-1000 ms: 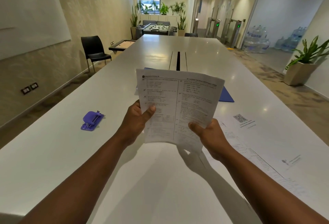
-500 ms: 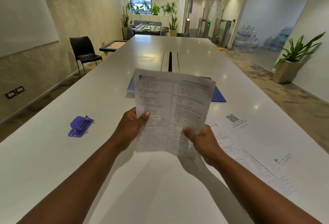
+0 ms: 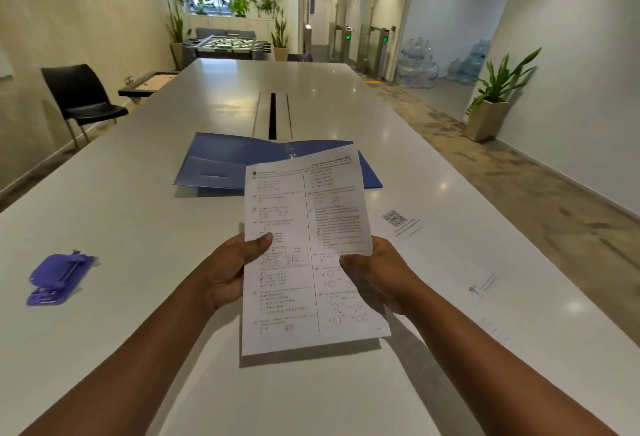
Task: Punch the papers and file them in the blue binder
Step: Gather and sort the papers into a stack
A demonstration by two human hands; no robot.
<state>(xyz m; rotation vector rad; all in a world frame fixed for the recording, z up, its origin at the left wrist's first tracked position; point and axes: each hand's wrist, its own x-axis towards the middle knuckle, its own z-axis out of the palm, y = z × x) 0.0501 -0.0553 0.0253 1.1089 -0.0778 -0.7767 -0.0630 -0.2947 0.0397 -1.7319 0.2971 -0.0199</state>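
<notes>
Both hands hold a printed sheet [image 3: 304, 255] above the white bench [image 3: 138, 214]: the left hand [image 3: 230, 271] pinches its left edge, thumb on top, and the right hand [image 3: 375, 276] grips its right edge. The open blue binder [image 3: 225, 162] lies just beyond. A purple hole punch [image 3: 59, 278] sits far left; more papers [image 3: 450, 262] lie right.

Two bare forearms come into view from 7 and 5 o'clock, uncovered by any sleeve along their visible length. The left hand [image 3: 230, 267] and the right hand [image 3: 377, 276] carry no rings, watch, bracelet or gloves on the parts that show.
</notes>
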